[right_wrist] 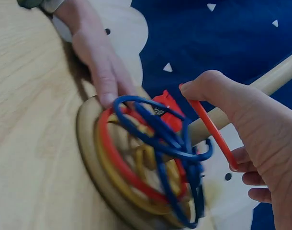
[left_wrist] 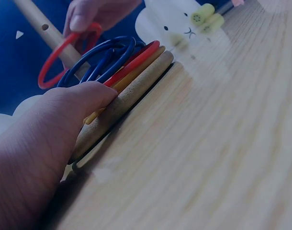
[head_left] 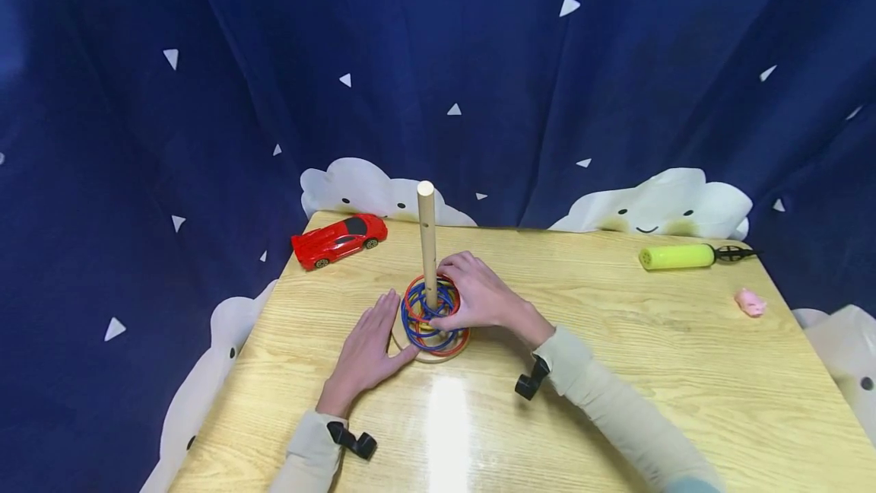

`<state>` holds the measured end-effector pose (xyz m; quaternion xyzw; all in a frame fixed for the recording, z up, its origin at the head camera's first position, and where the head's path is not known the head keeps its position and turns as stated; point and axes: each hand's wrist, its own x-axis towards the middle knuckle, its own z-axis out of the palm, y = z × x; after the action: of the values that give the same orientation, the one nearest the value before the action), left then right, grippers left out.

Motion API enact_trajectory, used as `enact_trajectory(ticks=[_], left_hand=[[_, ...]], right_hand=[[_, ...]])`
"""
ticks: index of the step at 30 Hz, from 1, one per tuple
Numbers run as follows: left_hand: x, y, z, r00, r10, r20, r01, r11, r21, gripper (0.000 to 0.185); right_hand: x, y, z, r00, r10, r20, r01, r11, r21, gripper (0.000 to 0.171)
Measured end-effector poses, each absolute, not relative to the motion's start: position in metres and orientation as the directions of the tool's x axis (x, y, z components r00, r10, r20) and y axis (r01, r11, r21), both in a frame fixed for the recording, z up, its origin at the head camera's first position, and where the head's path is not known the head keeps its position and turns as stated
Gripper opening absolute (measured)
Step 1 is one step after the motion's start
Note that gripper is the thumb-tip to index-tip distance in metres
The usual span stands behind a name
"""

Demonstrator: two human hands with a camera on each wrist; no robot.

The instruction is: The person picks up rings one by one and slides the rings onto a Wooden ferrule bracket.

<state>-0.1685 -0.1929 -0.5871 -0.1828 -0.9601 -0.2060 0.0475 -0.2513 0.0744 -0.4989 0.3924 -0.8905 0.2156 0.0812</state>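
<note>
Hidden or unclear: in the head view the right hand [head_left: 479, 299] covers the far right part of the ring pile [head_left: 431, 316], so its grip cannot be read there. The right wrist view settles it: thumb and forefinger pinch a thin red ring [right_wrist: 210, 125] that is lifted off the pile and tilted against the peg [head_left: 427, 243]. Part of that ring passes behind the fingers. The peg's foot is buried among the rings. Both forearms are cut off by the lower frame edge. The left wrist view is soft and tilted; the left hand fills its lower left corner.

Left hand [head_left: 369, 345]: lies flat on the counter [head_left: 616, 371], fingers straight and close together, thumb tip pressed against the rim of the round base [head_left: 438, 357]. It grips nothing.

Materials and shapes: the peg is a pale, smooth wooden rod, upright, with a small hole drilled in its side, standing between the two hands. The base is a flat wooden disc with a rounded edge. The rings are thin glossy plastic hoops, blue, red and yellow, lying crossed and loose around the peg. The counter is light wood with clear grain and a glare patch nearer than the hands.

A red toy car [head_left: 339, 240] sits beyond the left hand, well apart.
</note>
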Motion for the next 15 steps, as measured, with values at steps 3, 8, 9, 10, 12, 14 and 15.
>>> enact_trajectory(ticks=[3, 8, 9, 10, 12, 14, 15], left_hand=[[-0.169, -0.193, -0.587, -0.926, 0.336, 0.172, 0.377, 0.844, 0.382, 0.105], [-0.17, -0.193, -0.586, -0.923, 0.341, 0.179, 0.385, 0.838, 0.387, 0.103], [-0.17, -0.193, -0.586, -0.922, 0.342, 0.181, 0.386, 0.837, 0.388, 0.102], [-0.17, -0.193, -0.586, -0.923, 0.34, 0.178, 0.384, 0.837, 0.391, 0.101], [-0.17, -0.193, -0.586, -0.925, 0.333, 0.184, 0.38, 0.832, 0.404, 0.1], [-0.17, -0.193, -0.586, -0.927, 0.326, 0.188, 0.376, 0.825, 0.421, 0.097], [-0.17, -0.193, -0.586, -0.926, 0.324, 0.195, 0.378, 0.821, 0.428, 0.095]], right_hand=[[-0.251, 0.075, -0.507, -0.689, -0.657, 0.307, -0.724, 0.607, -0.327, 0.094], [-0.241, 0.087, -0.51, -0.723, -0.606, 0.331, -0.69, 0.608, -0.393, 0.098], [-0.238, 0.091, -0.511, -0.733, -0.592, 0.336, -0.679, 0.608, -0.41, 0.097], [-0.234, 0.096, -0.512, -0.742, -0.577, 0.342, -0.67, 0.608, -0.426, 0.096], [-0.226, 0.108, -0.517, -0.758, -0.547, 0.354, -0.651, 0.613, -0.447, 0.094], [-0.216, 0.122, -0.523, -0.775, -0.513, 0.37, -0.632, 0.619, -0.465, 0.092], [-0.212, 0.129, -0.526, -0.783, -0.494, 0.377, -0.622, 0.626, -0.47, 0.092]])
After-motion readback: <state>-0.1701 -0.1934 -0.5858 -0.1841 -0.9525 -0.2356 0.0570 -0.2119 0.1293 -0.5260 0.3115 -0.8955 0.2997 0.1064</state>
